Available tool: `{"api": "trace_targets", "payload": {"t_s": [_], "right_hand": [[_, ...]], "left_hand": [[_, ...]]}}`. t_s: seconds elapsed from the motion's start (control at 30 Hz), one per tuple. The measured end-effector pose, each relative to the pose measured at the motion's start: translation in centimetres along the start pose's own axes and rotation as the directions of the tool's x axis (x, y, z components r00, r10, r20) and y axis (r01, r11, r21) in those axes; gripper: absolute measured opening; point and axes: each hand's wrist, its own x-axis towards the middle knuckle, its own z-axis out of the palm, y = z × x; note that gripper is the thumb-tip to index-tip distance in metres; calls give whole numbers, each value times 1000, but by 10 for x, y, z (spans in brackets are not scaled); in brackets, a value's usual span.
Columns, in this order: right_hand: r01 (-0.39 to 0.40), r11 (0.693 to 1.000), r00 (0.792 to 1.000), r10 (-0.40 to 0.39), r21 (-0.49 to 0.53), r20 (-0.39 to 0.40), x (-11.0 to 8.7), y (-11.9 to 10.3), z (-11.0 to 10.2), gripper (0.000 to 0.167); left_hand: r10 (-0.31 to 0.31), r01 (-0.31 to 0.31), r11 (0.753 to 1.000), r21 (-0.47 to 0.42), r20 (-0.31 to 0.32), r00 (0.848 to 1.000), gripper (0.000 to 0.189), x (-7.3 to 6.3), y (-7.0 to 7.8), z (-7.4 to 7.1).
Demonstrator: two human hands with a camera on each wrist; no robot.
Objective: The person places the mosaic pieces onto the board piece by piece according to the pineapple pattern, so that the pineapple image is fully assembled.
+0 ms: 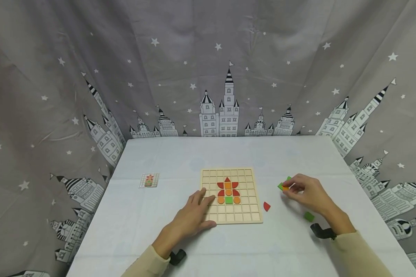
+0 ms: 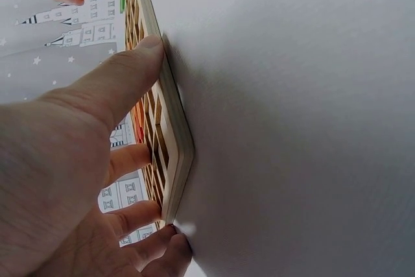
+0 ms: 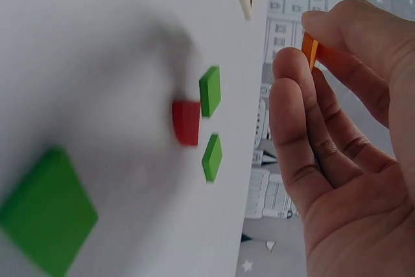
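My left hand [image 1: 193,214] rests at the near left corner of the wooden grid board [image 1: 209,175], fingers spread. In the left wrist view its thumb lies on the board's rim and other fingertips touch the side. Off the board to the right, my right hand [image 1: 306,192] pinches a small orange tile [image 3: 310,50] between thumb and fingers, raised over the table. Under and near that hand lie green square tiles [image 3: 210,92] and a red tile [image 3: 186,122]. The board carries a figure of red petal tiles [image 1: 220,185], orange tiles [image 1: 228,185] and a green square [image 1: 228,200].
A small pattern card [image 1: 149,180] with a similar figure lies left of the board on the white table [image 1: 173,154]. One red quarter tile [image 1: 266,206] sits beside the board's right edge. A green tile [image 1: 309,216] lies near my right wrist. Behind hangs a grey castle-print curtain [image 1: 180,57].
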Motion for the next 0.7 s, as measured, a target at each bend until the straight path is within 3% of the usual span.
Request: {"api": "trace_targets", "payload": {"t_s": [0.3, 0.7], "right_hand": [[-11, 1000, 998, 10, 17, 62, 9, -12, 16, 23], [80, 987, 990, -94, 138, 100, 18, -27, 38, 29]], "left_hand": [[0, 0, 1000, -16, 5, 1000, 89, -1, 0, 0], [-2, 2, 1000, -10, 3, 1000, 89, -1, 2, -2]]}}
